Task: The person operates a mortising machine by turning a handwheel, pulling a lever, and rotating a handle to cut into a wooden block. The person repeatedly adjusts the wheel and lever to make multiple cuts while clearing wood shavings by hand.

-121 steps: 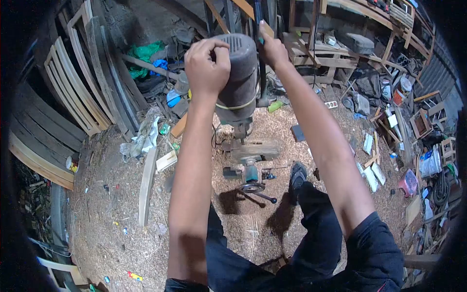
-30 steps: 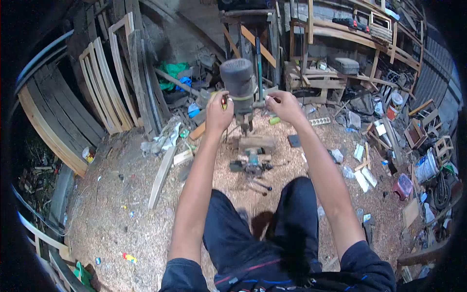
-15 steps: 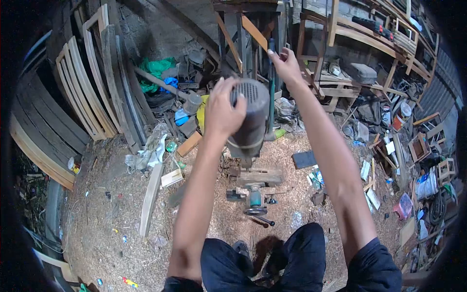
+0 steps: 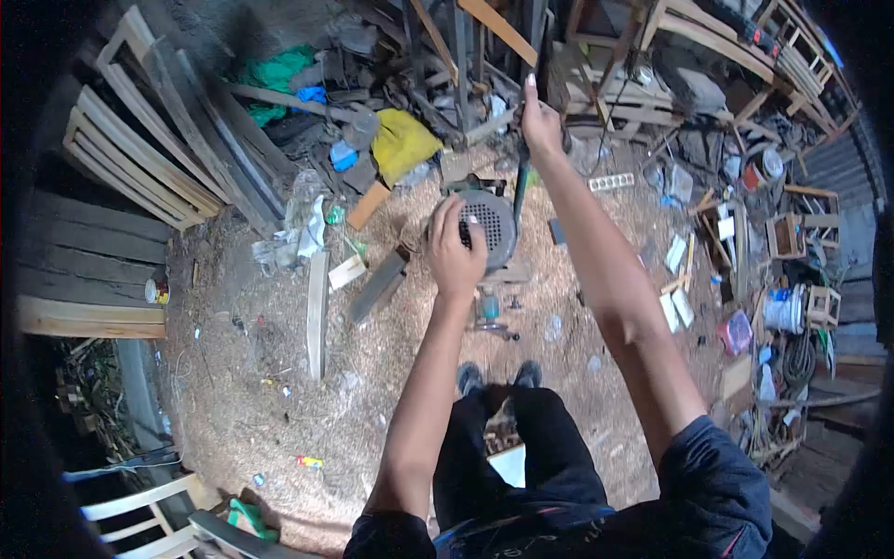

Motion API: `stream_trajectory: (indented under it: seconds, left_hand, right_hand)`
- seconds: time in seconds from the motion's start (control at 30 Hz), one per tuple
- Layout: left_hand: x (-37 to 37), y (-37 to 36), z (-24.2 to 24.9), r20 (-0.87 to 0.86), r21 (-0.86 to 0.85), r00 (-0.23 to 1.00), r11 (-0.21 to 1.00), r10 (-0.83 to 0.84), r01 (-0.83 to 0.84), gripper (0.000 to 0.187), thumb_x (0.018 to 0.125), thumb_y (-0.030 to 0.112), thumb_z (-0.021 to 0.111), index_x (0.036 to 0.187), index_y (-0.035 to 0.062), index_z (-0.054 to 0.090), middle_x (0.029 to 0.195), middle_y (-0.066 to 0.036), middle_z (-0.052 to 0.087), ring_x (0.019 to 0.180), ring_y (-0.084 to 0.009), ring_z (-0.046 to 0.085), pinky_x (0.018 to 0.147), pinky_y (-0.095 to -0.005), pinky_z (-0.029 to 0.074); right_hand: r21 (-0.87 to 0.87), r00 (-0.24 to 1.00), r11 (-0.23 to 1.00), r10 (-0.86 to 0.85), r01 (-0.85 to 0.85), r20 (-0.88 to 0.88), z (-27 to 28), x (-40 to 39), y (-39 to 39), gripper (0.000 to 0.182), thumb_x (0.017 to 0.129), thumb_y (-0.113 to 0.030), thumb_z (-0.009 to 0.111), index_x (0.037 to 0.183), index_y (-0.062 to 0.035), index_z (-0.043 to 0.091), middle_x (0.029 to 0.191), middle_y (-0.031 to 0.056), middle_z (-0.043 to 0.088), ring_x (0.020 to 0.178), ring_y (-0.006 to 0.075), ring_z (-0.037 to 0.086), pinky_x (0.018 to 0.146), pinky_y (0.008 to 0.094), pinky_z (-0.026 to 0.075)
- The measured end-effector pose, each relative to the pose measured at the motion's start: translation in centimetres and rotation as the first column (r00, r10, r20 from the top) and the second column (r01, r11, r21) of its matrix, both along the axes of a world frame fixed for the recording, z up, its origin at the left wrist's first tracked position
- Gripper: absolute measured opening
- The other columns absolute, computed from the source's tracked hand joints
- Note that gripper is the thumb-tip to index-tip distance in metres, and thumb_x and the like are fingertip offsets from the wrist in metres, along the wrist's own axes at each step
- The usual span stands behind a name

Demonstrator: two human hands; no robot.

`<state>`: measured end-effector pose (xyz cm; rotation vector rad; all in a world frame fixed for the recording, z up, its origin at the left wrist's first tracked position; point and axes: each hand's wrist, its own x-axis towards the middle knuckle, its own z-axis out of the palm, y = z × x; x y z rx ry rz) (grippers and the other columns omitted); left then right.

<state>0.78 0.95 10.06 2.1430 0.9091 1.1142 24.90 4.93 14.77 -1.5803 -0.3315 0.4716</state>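
A dark cylindrical motor (image 4: 500,226) with a perforated round end cover stands upright in front of me. My left hand (image 4: 456,244) is curled over the cover's left side, its fingers and thumb bent onto the top. Beyond the motor, my right hand (image 4: 544,129) is closed around the upper part of a dark bar (image 4: 521,186), thumb pointing up. The fingers' far side is hidden. Below the motor shows a small green vise (image 4: 488,306) with a crank handle, partly covered by the motor.
Wood shavings cover the floor (image 4: 261,373). A yellow sack (image 4: 404,146) and green cloth (image 4: 279,74) lie at the back. Boards (image 4: 140,158) lean at left; wooden frames (image 4: 708,42) stand at back right. A plank (image 4: 318,317) lies left of the vise.
My right hand has gone from open fingers beside the bar to closed around it. My left hand stays on the motor's cover. The view has tilted further down.
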Motion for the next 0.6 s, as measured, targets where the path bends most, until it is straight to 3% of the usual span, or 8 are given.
stream_trajectory:
  seconds: [0.03, 0.1, 0.13, 0.27, 0.37, 0.47, 0.57, 0.6]
  left_hand:
    - [0.2, 0.3, -0.1, -0.008, 0.028, 1.000, 1.000, 0.009, -0.009, 0.035, 0.086, 0.016, 0.057, 0.116, -0.0013, 0.062, 0.129, -0.017, 0.060, 0.120, -0.0368, 0.057, 0.104, -0.0464, 0.043]
    - [0.1, 0.6, -0.5, 0.004, 0.065, 1.000, 0.998, -0.012, 0.012, 0.034, 0.085, 0.015, 0.056, 0.115, -0.0012, 0.063, 0.129, -0.017, 0.061, 0.121, -0.0364, 0.057, 0.103, -0.0470, 0.043]
    - [0.0, 0.6, -0.5, 0.013, 0.087, 1.000, 0.996, -0.020, 0.019, 0.034, 0.085, 0.015, 0.056, 0.114, -0.0011, 0.063, 0.129, -0.017, 0.061, 0.121, -0.0361, 0.057, 0.103, -0.0473, 0.043]
    - [0.0, 0.0, 0.2, -0.002, 0.034, 0.999, 0.999, -0.035, 0.035, 0.035, 0.086, 0.018, 0.053, 0.113, -0.0009, 0.063, 0.129, -0.017, 0.060, 0.122, -0.0369, 0.056, 0.103, -0.0483, 0.042]
    - [0.1, 0.1, 0.5, -0.034, 0.068, 0.999, 0.997, -0.035, 0.038, 0.035, 0.085, 0.011, 0.050, 0.114, -0.0033, 0.062, 0.129, -0.020, 0.059, 0.121, -0.0392, 0.056, 0.104, -0.0465, 0.043]
    - [0.1, 0.4, 0.3, -0.048, 0.071, 0.999, 0.997, -0.025, 0.028, 0.036, 0.083, 0.015, 0.051, 0.113, -0.0016, 0.062, 0.130, -0.018, 0.059, 0.121, -0.0385, 0.055, 0.103, -0.0488, 0.043]
    - [0.1, 0.7, 0.7, -0.030, 0.091, 0.999, 0.995, -0.040, 0.042, 0.037, 0.082, 0.018, 0.052, 0.112, -0.0006, 0.063, 0.129, -0.018, 0.059, 0.119, -0.0389, 0.056, 0.100, -0.0496, 0.044]
    - [0.1, 0.7, 0.5, -0.025, 0.101, 0.999, 0.994, -0.039, 0.041, 0.037, 0.082, 0.018, 0.051, 0.111, -0.0009, 0.063, 0.129, -0.018, 0.059, 0.118, -0.0392, 0.057, 0.100, -0.0495, 0.044]
  right_hand:
    - [-0.004, 0.997, 0.997, -0.078, 0.078, 0.024, -1.0, -0.1, 0.2, 0.059, 0.095, -0.058, 0.056, 0.070, -0.0050, 0.061, 0.065, 0.0010, 0.056, 0.061, 0.0109, 0.048, 0.057, 0.0297, 0.037]
    - [0.171, 0.999, 0.985, -0.007, 0.000, 0.040, -3.0, -0.5, -0.9, 0.057, 0.097, -0.051, 0.055, 0.063, -0.0051, 0.057, 0.063, 0.0011, 0.056, 0.061, 0.0115, 0.048, 0.057, 0.0315, 0.038]
    - [0.178, 0.998, 0.984, -0.009, -0.002, 0.063, -3.5, -1.0, -1.4, 0.050, 0.099, -0.041, 0.053, 0.069, -0.0025, 0.060, 0.068, 0.0021, 0.059, 0.065, 0.0113, 0.050, 0.061, 0.0315, 0.040]
    - [0.243, 0.987, 0.961, 0.149, -0.132, -0.053, -1.8, -1.6, -3.5, 0.038, 0.103, -0.029, 0.048, 0.089, 0.0021, 0.066, 0.085, 0.0039, 0.065, 0.078, 0.0123, 0.056, 0.075, 0.0297, 0.047]
    - [0.235, 0.988, 0.961, 0.157, -0.148, -0.017, -0.9, -1.9, -3.8, 0.037, 0.103, -0.029, 0.049, 0.094, 0.0022, 0.068, 0.089, 0.0059, 0.067, 0.082, 0.0146, 0.060, 0.081, 0.0301, 0.048]
    - [0.310, 0.977, 0.938, 0.193, -0.156, -0.093, -0.4, -2.0, -3.7, 0.038, 0.103, -0.030, 0.050, 0.093, 0.0019, 0.068, 0.086, 0.0048, 0.066, 0.079, 0.0148, 0.059, 0.077, 0.0299, 0.048]
    - [0.204, 0.990, 0.973, 0.123, -0.108, -0.063, -1.0, -2.1, -3.7, 0.039, 0.103, -0.032, 0.050, 0.088, 0.0004, 0.066, 0.083, 0.0037, 0.065, 0.076, 0.0124, 0.058, 0.071, 0.0279, 0.045]
    - [0.263, 0.994, 0.960, 0.104, -0.091, -0.034, -0.9, -2.6, -3.5, 0.045, 0.103, -0.037, 0.051, 0.078, -0.0016, 0.062, 0.071, 0.0010, 0.061, 0.065, 0.0099, 0.053, 0.060, 0.0273, 0.041]
